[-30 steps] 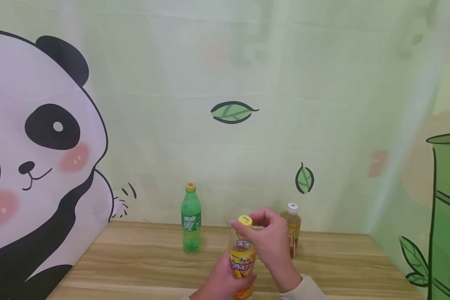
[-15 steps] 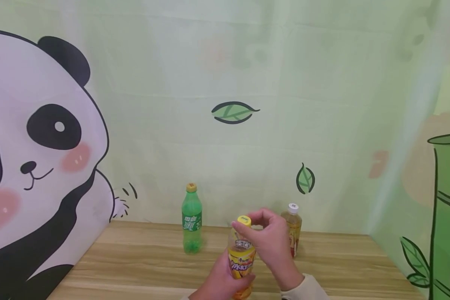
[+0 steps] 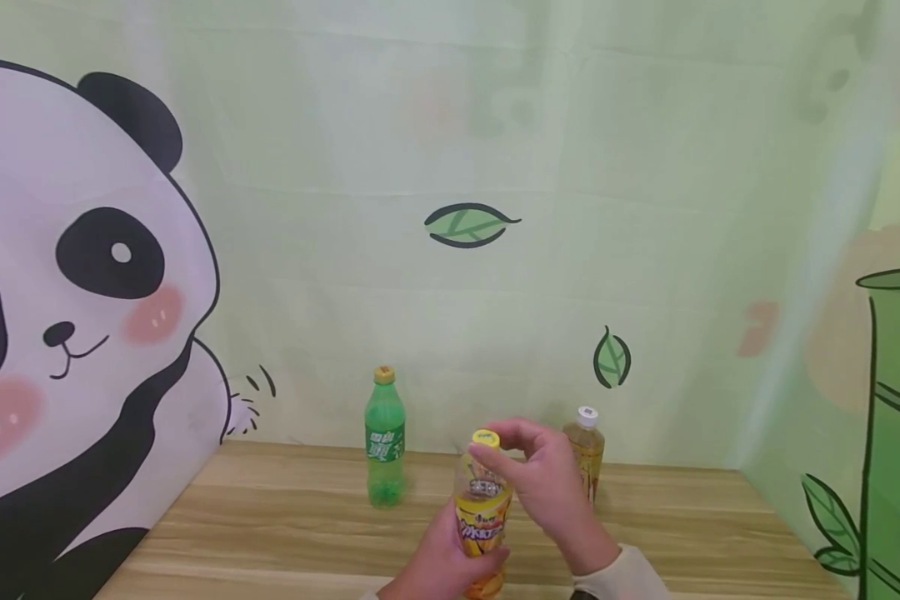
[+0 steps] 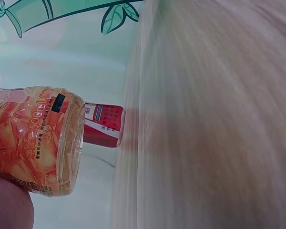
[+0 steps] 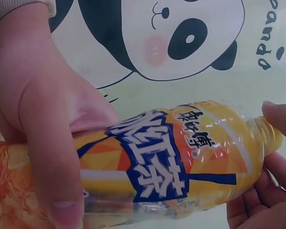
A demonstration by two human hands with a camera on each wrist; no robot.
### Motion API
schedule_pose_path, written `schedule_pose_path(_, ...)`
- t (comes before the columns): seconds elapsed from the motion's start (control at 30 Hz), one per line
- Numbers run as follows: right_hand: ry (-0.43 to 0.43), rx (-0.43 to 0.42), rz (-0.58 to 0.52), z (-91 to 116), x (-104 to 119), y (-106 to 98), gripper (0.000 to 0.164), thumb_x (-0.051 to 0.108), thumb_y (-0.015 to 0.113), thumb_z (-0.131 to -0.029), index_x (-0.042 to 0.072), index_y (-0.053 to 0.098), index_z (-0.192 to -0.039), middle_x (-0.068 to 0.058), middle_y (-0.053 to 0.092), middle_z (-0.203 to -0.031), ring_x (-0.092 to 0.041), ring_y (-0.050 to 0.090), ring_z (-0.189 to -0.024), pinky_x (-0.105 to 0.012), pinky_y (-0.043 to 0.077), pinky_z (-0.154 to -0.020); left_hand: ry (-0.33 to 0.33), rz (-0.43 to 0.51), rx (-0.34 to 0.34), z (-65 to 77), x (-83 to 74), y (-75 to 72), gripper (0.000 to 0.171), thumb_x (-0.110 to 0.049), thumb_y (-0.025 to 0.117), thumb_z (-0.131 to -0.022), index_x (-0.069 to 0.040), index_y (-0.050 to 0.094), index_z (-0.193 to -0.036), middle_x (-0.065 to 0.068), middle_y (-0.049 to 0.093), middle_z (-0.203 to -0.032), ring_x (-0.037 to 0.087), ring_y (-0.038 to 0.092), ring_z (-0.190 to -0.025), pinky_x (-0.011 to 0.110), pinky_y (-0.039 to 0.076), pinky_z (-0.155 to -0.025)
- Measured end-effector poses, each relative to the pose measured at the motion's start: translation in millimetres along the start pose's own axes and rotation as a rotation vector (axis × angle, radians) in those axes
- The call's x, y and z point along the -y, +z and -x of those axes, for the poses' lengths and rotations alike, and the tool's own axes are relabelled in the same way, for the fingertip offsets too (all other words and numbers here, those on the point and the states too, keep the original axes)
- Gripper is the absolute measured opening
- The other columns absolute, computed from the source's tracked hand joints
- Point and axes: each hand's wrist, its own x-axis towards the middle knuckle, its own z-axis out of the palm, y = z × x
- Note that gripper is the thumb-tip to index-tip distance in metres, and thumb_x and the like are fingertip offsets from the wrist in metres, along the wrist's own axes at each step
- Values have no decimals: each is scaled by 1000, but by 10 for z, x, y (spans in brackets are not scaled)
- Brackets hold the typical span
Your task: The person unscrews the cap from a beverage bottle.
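A bottle of iced tea (image 3: 483,521) with a yellow and orange label is held nearly upright in front. My left hand (image 3: 446,554) grips its lower body, fingers and thumb wrapped around it. At the top, my right hand (image 3: 551,479) pinches the yellow cap (image 3: 485,438) between thumb and fingers. The right wrist view shows the same bottle (image 5: 152,162) lying across the picture, with the left hand (image 5: 52,109) around its lower part and right fingers (image 5: 264,195) at the neck. In the left wrist view, the bottle's base (image 4: 69,143) appears raised off the table.
On the wooden table (image 3: 270,517), a green soda bottle (image 3: 385,442) with a yellow cap stands at the back left. A brown drink bottle (image 3: 587,446) with a white cap stands behind my right hand. A panda-printed backdrop (image 3: 307,208) encloses the table.
The right wrist and sleeve have shifted slightly right as the hand turns at the cap. The top of the bottle has leaned a little left. The left hand keeps its grip.
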Motion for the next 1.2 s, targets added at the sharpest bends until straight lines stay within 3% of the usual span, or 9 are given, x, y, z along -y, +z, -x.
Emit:
schedule_pose_path(0.3, -43, 77, 12, -31, -52, -11, 23, 24, 78, -90, 15, 77, -111, -5, 75, -101, -20, 67, -100, -40, 49, -98, -14, 25, -3, -4, 14, -4, 64, -17, 79, -89, -18, 45, -143, 4, 64, -125, 31, 63, -115, 33, 53, -97)
schedule_pose_path(0.63, -5, 73, -20, -20, -47, 8, 23, 22, 75, -93, 15, 76, -115, -5, 75, -111, -20, 66, -103, -36, 52, -94, -8, 13, -11, -1, 26, -11, 63, -15, 79, -88, -16, 46, -142, 5, 65, -125, 26, 64, -113, 32, 53, -97)
schedule_pose_path(0.8, -2, 70, -42, 3, -64, 26, 35, 23, 77, -91, 17, 72, -125, -4, 73, -121, -21, 64, -103, -33, 55, -88, -21, 12, -18, -9, 32, -17, 65, -16, 80, -88, -18, 46, -143, 8, 64, -129, 25, 64, -115, 37, 53, -100)
schedule_pose_path(0.97, -29, 17, -5, 2, -86, 59, 51, 26, 85, -84, 19, 67, -131, 0, 72, -123, -21, 63, -109, -39, 49, -99, -40, 9, -16, -21, 10, -25, 66, -20, 80, -88, -22, 45, -144, 5, 63, -133, 27, 62, -120, 44, 51, -104)
schedule_pose_path(1.2, 81, -135, 3, -8, -8, 124, 56, 34, 94, -72, 11, 65, -113, -4, 71, -109, -19, 64, -103, -34, 51, -93, -6, -9, -10, -25, 22, -29, 65, -20, 80, -89, -21, 45, -144, 8, 63, -133, 34, 61, -122, 38, 50, -103)
